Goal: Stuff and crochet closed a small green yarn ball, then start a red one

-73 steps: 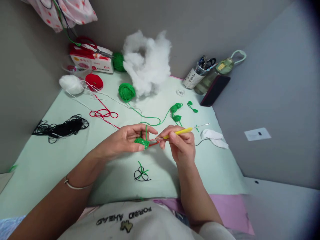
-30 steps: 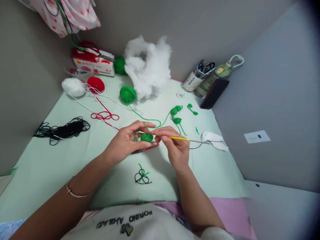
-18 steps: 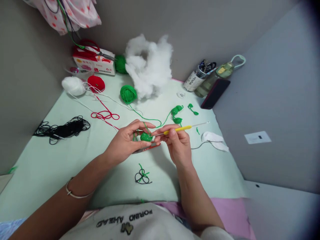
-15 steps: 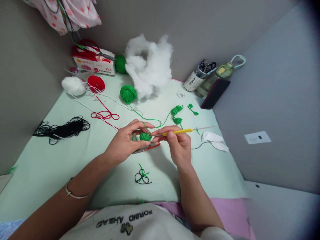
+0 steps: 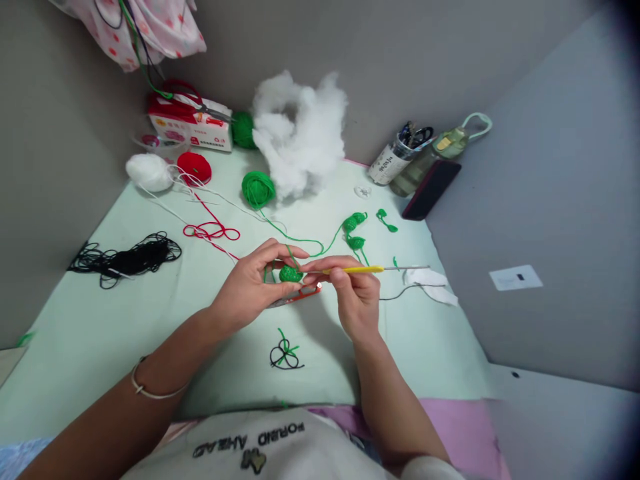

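My left hand pinches a small green crochet piece between thumb and fingers above the pale green mat. My right hand grips a crochet hook with a yellow handle, its tip at the green piece and its metal tail pointing right. Green yarn runs from the piece back to a green yarn ball. A red-handled tool lies on the mat just under my hands.
White stuffing, a red yarn ball, a white ball, a red box and black thread sit left and back. Small green crochet bits, a tool cup, a bottle, a phone and white cloth lie right.
My right hand has kept working the hook at the green piece, its tail swinging up and down and now lying nearly level. My left hand turned the piece slightly.
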A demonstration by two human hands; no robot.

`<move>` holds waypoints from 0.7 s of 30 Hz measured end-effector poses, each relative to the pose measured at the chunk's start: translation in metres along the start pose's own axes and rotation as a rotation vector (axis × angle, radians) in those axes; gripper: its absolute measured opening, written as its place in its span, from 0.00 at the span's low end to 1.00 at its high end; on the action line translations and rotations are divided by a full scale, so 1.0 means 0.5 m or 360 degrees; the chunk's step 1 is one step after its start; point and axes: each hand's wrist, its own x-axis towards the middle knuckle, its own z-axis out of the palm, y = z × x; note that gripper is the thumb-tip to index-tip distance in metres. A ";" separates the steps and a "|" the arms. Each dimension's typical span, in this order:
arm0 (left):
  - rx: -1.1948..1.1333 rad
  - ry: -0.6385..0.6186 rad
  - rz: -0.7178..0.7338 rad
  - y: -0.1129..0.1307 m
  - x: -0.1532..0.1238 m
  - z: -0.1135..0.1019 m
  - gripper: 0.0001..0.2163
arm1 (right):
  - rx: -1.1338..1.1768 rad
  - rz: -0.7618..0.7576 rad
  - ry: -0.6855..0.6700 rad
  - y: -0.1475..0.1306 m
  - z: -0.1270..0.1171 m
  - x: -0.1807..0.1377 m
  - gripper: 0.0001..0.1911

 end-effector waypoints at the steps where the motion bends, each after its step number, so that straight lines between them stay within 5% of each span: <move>1: 0.0009 0.0005 0.0006 0.000 0.000 0.000 0.16 | -0.0032 -0.0009 -0.0006 0.000 -0.001 -0.001 0.14; 8: 0.0161 0.0080 0.0077 -0.002 0.000 0.003 0.15 | -0.0198 -0.0160 -0.0015 0.002 -0.001 -0.004 0.10; 21: 0.0011 0.0014 0.0018 -0.005 -0.004 0.004 0.15 | -0.0028 -0.0089 0.0009 0.001 0.004 0.003 0.11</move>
